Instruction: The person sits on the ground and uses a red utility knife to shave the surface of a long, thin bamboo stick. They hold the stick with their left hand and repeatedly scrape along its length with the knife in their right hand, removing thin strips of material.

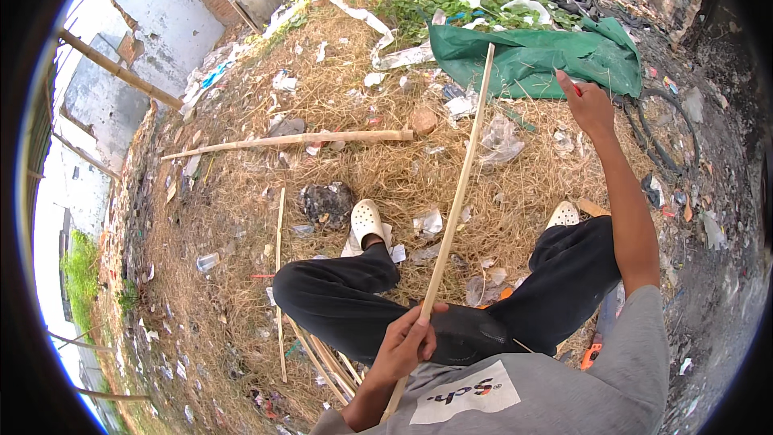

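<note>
My left hand (pixel 408 341) is closed round the lower part of a long, pale bamboo strip (pixel 462 185). The strip slants up and away from my lap, its far end over the edge of a green sheet (pixel 531 60). My right arm reaches forward, and the right hand (pixel 594 109) is closed on a small red-handled knife (pixel 576 90). Most of the knife is hidden by the fingers; a short pale tip shows beyond the thumb. It stays apart from the strip, over the sheet's near edge.
A bamboo pole (pixel 298 140) lies across the dry grass ahead. Several bamboo strips (pixel 318 362) rest by my left leg, with a thinner one (pixel 280 282) beside them. An orange-handled tool (pixel 592 354) lies by my right hip. A dark hose (pixel 688 133) curls at right.
</note>
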`<state>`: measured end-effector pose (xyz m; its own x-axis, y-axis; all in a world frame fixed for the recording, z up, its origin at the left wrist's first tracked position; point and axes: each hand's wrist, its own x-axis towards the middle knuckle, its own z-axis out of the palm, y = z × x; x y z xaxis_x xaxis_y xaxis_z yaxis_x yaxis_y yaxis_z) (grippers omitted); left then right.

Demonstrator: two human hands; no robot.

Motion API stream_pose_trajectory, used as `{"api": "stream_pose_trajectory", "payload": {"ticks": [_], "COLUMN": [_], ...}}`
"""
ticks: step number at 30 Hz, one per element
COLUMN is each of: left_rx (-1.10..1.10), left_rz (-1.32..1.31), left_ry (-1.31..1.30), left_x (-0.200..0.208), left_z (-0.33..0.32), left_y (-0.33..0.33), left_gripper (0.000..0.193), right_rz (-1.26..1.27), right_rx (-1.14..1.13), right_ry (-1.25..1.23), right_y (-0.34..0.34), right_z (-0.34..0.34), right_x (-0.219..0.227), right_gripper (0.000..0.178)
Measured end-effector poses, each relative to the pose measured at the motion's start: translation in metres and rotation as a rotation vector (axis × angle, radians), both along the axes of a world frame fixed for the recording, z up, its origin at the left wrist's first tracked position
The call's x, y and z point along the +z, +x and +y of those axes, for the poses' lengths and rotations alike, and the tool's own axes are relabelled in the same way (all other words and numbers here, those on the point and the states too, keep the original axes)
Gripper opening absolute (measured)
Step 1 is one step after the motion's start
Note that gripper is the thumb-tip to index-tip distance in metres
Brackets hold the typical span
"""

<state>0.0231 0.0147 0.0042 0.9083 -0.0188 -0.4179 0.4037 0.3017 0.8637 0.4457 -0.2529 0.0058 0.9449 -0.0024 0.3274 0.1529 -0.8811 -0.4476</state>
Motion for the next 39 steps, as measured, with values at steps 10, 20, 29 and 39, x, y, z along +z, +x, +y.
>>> {"api": "stream_pose_trajectory", "payload": {"ticks": [10,20,29,39], "left_rx": [0.081,0.069,0.128,0.118], "left_rz": [-0.180,-0.189,-0.241,-0.206], "left_ry": [0.103,0.230,0.404,0.497], "left_x": [0.012,0.026,0.020,0.017], "left_z": [0.001,-0.006,-0.008,-0.010], "left_y": [0.072,0.067,0.065,0.061], "left_gripper": [0.042,0.043,0.043,0.042], "right_rz": [-0.058,-0.175,-0.127,-0.209], "right_rx": [0.794,0.817,0.889,0.892], "right_ry": [-0.068,-0.069,-0.075,-0.120], "right_y": [-0.167,-0.168,-0.177,-0.175], "right_z": [0.089,0.108,0.112,0.112], "right_x": [0.020,0.006,0.007,0.005], "right_gripper": [0.064,0.067,0.067,0.068]}}
